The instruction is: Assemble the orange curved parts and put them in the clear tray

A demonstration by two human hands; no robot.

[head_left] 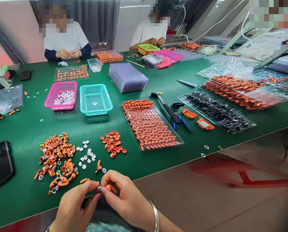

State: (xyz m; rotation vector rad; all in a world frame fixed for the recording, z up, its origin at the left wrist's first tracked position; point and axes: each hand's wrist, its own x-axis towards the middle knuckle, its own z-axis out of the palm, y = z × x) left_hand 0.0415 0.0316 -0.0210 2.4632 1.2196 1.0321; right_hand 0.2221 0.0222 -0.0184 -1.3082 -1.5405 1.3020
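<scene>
At the table's front edge, my left hand (pixel 77 204) and my right hand (pixel 128 196) meet in a pinch on one orange earbud shell (pixel 112 188). Its round, silver-white face shows between the fingertips, while the stem sticks out under my right fingers. Just beyond my hands lie a loose orange earbud piece (pixel 99 166) with a white ring and another orange piece (pixel 85 180). To the left spreads a pile of orange earbud parts (pixel 55 149) with yellow and silver bits. Small white discs (pixel 89 151) and orange round caps (pixel 112 143) are scattered beyond.
A pink basket (pixel 47 102) of white pieces stands beside a turquoise basket (pixel 96 112). Right of these are a tray of orange parts (pixel 151 125), a hammer (pixel 166 106), blue-handled pliers (pixel 184 124) and black parts (pixel 218 111). A phone (pixel 0 164) lies left. Two people sit opposite.
</scene>
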